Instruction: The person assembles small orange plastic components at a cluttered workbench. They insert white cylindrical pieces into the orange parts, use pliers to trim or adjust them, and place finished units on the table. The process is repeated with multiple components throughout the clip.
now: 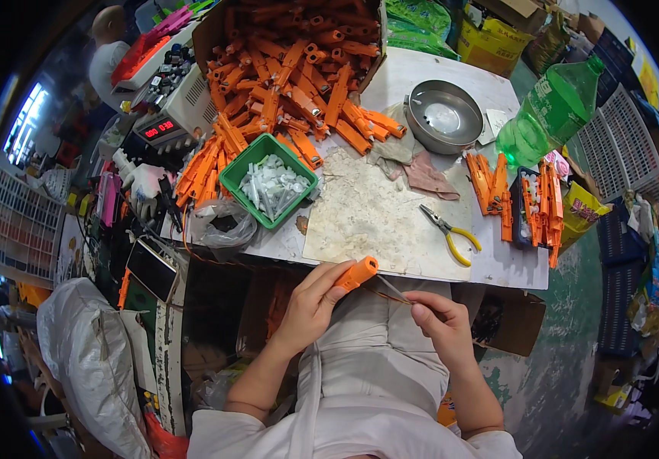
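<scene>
Pale clothing point(368, 417) is filling the bottom of the view, nearest the camera, with both hands working above the lap, just off the near edge of the tabletop point(490, 69). The left hand point(310, 306) is gripping an orange plastic piece point(356, 274), fingers wrapping its body and one end pointing up to the right. The right hand point(446, 324) is pinching a thin tool point(393, 291) between thumb and fingers, its tip reaching toward the piece; whether the two are touching, I cannot tell. Beyond them, yellow-handled pliers point(444, 227) are lying on a stained board point(368, 214). To the left, a green bin point(231, 180) is holding whitish bits point(276, 186), and behind it orange parts point(291, 88) are spilling from a cardboard box point(382, 46). A metal bowl point(446, 115) is sitting farther back, near a green bottle point(550, 111) standing at the right.
</scene>
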A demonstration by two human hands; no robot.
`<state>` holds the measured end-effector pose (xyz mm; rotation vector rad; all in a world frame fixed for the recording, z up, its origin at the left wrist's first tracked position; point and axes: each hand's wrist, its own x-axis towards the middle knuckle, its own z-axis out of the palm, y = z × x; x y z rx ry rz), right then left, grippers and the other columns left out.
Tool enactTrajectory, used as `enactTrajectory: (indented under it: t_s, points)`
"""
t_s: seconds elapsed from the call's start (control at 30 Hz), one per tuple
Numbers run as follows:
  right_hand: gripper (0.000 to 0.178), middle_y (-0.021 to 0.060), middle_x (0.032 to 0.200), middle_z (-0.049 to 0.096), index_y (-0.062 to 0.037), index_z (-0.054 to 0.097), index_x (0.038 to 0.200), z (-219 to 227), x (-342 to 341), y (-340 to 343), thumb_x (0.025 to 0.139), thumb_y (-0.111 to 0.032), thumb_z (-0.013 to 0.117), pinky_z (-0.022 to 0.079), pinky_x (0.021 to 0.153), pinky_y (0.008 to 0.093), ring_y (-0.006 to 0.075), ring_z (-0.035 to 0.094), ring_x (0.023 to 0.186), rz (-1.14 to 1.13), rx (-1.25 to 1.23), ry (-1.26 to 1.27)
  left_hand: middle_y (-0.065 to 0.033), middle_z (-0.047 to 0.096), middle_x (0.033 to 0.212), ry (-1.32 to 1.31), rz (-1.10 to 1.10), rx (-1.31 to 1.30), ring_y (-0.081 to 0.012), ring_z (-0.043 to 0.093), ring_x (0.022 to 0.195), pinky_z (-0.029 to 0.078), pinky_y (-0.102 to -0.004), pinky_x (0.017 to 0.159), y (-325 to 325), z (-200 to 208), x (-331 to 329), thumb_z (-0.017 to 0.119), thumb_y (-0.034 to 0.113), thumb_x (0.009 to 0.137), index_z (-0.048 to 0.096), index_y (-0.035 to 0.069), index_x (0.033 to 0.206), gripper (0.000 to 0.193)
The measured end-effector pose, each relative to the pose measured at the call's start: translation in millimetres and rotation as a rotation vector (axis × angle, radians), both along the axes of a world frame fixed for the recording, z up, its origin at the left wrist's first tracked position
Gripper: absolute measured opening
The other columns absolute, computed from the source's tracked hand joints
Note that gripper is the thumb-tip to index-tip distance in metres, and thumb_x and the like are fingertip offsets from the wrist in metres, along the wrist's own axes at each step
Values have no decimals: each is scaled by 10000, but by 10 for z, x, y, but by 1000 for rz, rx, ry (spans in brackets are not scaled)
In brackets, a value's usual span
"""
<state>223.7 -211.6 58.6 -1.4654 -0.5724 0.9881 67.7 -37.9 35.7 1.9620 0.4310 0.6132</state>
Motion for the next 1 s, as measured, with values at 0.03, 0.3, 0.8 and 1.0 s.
enactTrajectory:
  t_s: [0.03,0.3,0.8,1.0]
  points:
    - [245,30,735,609,-23,670,1082,-19,1,-5,876,-154,654,419,587,221,93,533,645,36,23,-107,-133,597,1084,21,-13,-63,-220,608,946,490,-262,776,-4,-22,0,561,59,911,516,5,1285,380]
    - [172,83,644,607,-12,688,1013,24,-24,18,887,-113,629,400,514,222,73,504,552,56,28,-666,-104,581,1097,-85,-100,-990,-154,582,943,536,-314,811,-138,-108,141,635,67,877,357,-59,1380,588]
    - [254,5,630,528,-6,672,1034,173,488,-12,950,-196,527,389,527,246,79,427,561,400,-250,-220,-21,526,939,67,-46,-584,-67,499,775,449,-197,719,-222,-102,242,712,67,814,457,-38,1337,591]
    - [217,74,625,568,-32,625,1083,23,286,-131,894,-106,551,432,461,277,193,552,518,367,-25,-1344,-76,565,1107,49,-12,-753,-100,571,912,549,-274,789,-242,-187,286,685,18,827,404,-36,1365,609]
